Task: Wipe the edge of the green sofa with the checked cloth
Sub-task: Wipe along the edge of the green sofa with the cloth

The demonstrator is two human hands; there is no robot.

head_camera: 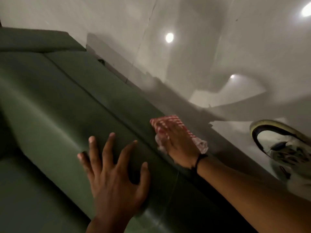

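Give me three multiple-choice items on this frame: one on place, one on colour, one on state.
1. Where is the checked cloth?
A. On the sofa's edge, under the right hand
B. On the floor
C. Over the shoe

2. What colours is the cloth?
A. Blue and yellow
B. Red and white
C. Plain green

3. How is the left hand?
A. Fist closed
B. Gripping the cloth
C. Fingers spread on the green sofa

Answers: 1 A, the right hand presses it on the edge. 2 B, red and white checks show past the fingers. 3 C, the open fingers rest on the cushion.
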